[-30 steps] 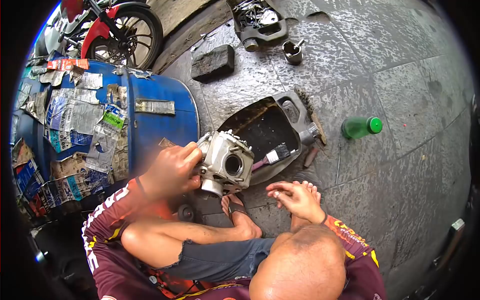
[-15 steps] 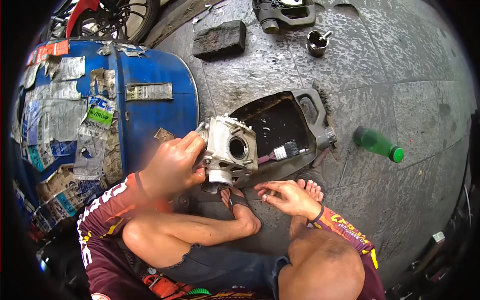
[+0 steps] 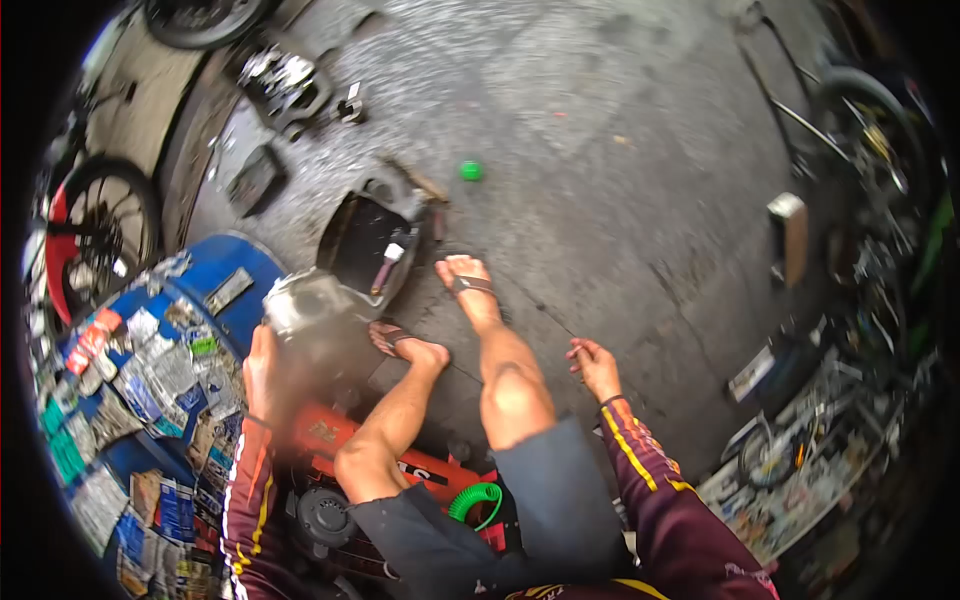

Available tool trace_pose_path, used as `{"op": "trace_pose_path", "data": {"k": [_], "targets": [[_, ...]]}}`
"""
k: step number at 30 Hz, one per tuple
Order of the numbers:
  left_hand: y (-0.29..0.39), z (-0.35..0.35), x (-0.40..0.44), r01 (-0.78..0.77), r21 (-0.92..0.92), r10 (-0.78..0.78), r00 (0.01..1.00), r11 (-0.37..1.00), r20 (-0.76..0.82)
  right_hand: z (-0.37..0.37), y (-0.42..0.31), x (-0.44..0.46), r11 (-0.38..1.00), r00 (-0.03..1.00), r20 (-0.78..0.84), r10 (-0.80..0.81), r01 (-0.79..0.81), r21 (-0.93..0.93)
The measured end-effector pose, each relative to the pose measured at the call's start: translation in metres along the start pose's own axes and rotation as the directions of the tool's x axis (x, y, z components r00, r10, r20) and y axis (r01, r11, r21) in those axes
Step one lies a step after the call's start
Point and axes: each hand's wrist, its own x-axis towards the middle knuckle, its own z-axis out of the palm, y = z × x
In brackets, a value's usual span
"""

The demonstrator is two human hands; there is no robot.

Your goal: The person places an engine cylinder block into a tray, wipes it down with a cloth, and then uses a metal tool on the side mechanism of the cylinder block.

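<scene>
My left hand grips a pale metal engine cylinder head by its left side. A smeared patch covers the lower part of the cylinder head and some of my fingers. Just beyond it lies a cut-open dark plastic container with a dark inside. A brush with a pale band and reddish handle rests in it. My right hand hangs over the floor to the right of my knee, fingers loosely bent and apart, with nothing visible in them.
A blue drum covered in torn labels stands at left. Beyond are a dark block, a second container with metal parts, and a green bottle cap. A red machine with a green coiled hose sits beside my legs.
My view has swung to the right, and my body looks more raised. The cylinder head stays in my left hand, shifted away from above the container's edge. My right hand has moved away from my foot.
</scene>
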Motion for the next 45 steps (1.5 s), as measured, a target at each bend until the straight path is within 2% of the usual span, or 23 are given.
{"op": "trace_pose_path", "data": {"k": [3, 4, 5, 7, 9, 12, 13, 15, 17, 18, 20, 22, 24, 25, 27, 31, 35, 37, 38, 40, 41, 42, 45], "targets": [[0.058, -0.038, -0.025, -0.037, -0.037, 0.033, 0.996, 0.999, -0.088, -0.047, 0.066, -0.083, 0.963, 0.984, -0.042, 0.171, -0.176, -0.202], [0.059, -0.043, -0.032, -0.116, 0.08, 0.124, 0.988, 0.99, -0.097, -0.059, 0.091, -0.11, 0.948, 0.984, -0.062, 0.165, -0.176, -0.266], [0.061, -0.044, -0.042, -0.035, 0.038, 0.04, 0.989, 0.999, -0.142, -0.072, 0.114, -0.134, 0.926, 0.984, -0.071, 0.164, -0.178, -0.333], [0.086, -0.062, -0.064, 0.119, -0.119, -0.133, 0.983, 0.986, -0.124, -0.097, 0.123, -0.185, 0.949, 0.972, 0.0, 0.234, -0.228, -0.219], [0.073, -0.058, -0.083, -0.013, -0.038, 0.003, 0.971, 0.999, -0.238, -0.122, 0.159, -0.203, 0.909, 0.951, 0.069, 0.302, -0.265, -0.321], [0.062, -0.058, -0.111, -0.107, -0.042, 0.092, 0.961, 0.993, -0.262, -0.142, 0.196, -0.241, 0.925, 0.925, -0.07, 0.374, -0.378, -0.046], [0.08, -0.069, -0.121, -0.119, -0.046, 0.108, 0.974, 0.992, -0.202, -0.142, 0.234, -0.251, 0.934, 0.935, -0.093, 0.341, -0.349, -0.082], [0.068, -0.05, -0.136, -0.08, -0.305, 0.026, 0.984, 0.949, -0.177, -0.15, 0.279, -0.264, 0.912, 0.917, -0.108, 0.383, -0.394, -0.114], [0.083, -0.051, -0.157, -0.031, -0.181, 0.002, 0.987, 0.983, -0.16, -0.154, 0.321, -0.278, 0.922, 0.927, -0.085, 0.365, -0.373, -0.102], [0.075, -0.048, -0.164, -0.008, 0.003, 0.008, 0.984, 1.0, -0.178, -0.153, 0.34, -0.292, 0.918, 0.916, -0.11, 0.385, -0.393, -0.059], [0.092, -0.045, -0.18, -0.068, 0.004, 0.067, 0.97, 0.998, -0.235, -0.167, 0.362, -0.295, 0.926, 0.961, -0.097, 0.258, -0.275, -0.259], [0.097, -0.031, -0.197, -0.158, 0.056, 0.167, 0.949, 0.986, -0.268, -0.19, 0.374, -0.304, 0.939, 0.946, -0.038, 0.321, -0.323, -0.117], [0.132, -0.033, -0.212, -0.132, -0.054, 0.128, 0.989, 0.99, -0.072, -0.201, 0.394, -0.304, 0.923, 0.923, -0.001, 0.385, -0.384, 0.029], [0.166, -0.019, -0.225, -0.251, -0.072, 0.236, 0.957, 0.965, -0.171, -0.201, 0.424, -0.296, 0.906, 0.921, -0.058, 0.385, -0.365, 0.214], [0.173, -0.021, -0.223, -0.067, 0.248, 0.016, 0.979, 0.966, 0.203, -0.213, 0.474, -0.284, 0.853, 0.911, -0.113, 0.397, -0.321, 0.411], [0.267, 0.034, -0.243, -0.097, 0.188, 0.068, 0.985, 0.977, 0.156, -0.297, 0.496, -0.292, 0.88, 0.866, -0.247, 0.436, -0.467, -0.087], [0.384, 0.112, -0.258, -0.1, 0.177, 0.083, 0.991, 0.979, 0.102, -0.395, 0.589, -0.249, 0.863, 0.828, -0.337, 0.449, -0.499, -0.077], [0.45, 0.166, -0.266, -0.1, 0.167, 0.088, 0.993, 0.981, 0.082, -0.479, 0.622, -0.202, 0.765, 0.677, -0.449, 0.584, -0.643, 0.026], [0.484, 0.202, -0.273, -0.089, 0.154, 0.079, 0.995, 0.984, 0.067, -0.527, 0.647, -0.166, 0.764, 0.681, -0.44, 0.586, -0.645, 0.02], [0.548, 0.274, -0.284, -0.069, 0.14, 0.06, 0.996, 0.988, 0.062, -0.605, 0.705, -0.092, 0.868, 0.649, -0.704, 0.287, -0.487, -0.096], [0.579, 0.312, -0.289, -0.06, 0.133, 0.052, 0.996, 0.989, 0.067, -0.665, 0.695, -0.069, 0.831, 0.661, -0.643, 0.388, -0.552, -0.065], [0.606, 0.352, -0.293, -0.046, 0.107, 0.039, 0.997, 0.993, 0.067, -0.699, 0.724, -0.033, 0.857, 0.61, -0.743, 0.275, -0.506, -0.098], [0.662, 0.464, -0.307, 0.028, 0.018, -0.029, 0.997, 0.999, 0.067, -0.812, 0.755, 0.044, 0.885, 0.541, -0.807, 0.237, -0.463, -0.05]]}}
